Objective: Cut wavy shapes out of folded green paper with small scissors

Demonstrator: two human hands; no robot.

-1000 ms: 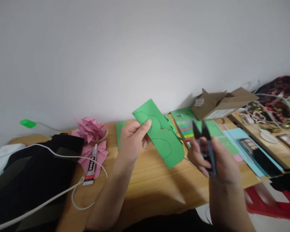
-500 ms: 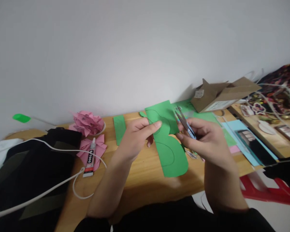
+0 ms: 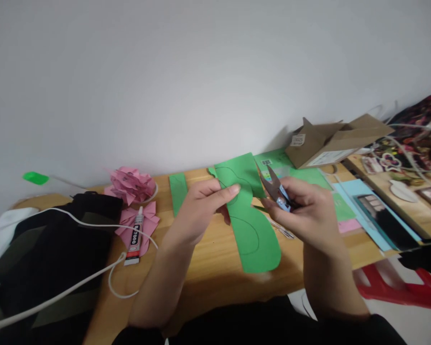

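My left hand [image 3: 211, 201] pinches a sheet of green paper [image 3: 258, 239] by its left side, thumb on top. Curved pencil lines run over the sheet, and its right side is cut into rounded lobes. In my right hand [image 3: 301, 206] is a pair of small snips [image 3: 277, 189] with blue handles, gripped between thumb and fingers. Their blades stand apart and point up and left, close to the right edge of the paper's upper part. The far fingers of my right hand are partly hidden.
A green paper strip [image 3: 178, 191], a pink paper flower [image 3: 132, 184] and a glue tube [image 3: 134, 239] lie on the left. To the right are an opened cardboard box [image 3: 334, 143], a green mat [image 3: 311, 176] and a dark phone-like object [image 3: 384, 220]. A white cable [image 3: 79, 221] crosses the left side.
The snips' blades have spread wider, and my right hand has turned slightly. The lower end of the green paper hangs a little lower. My left hand keeps its hold.
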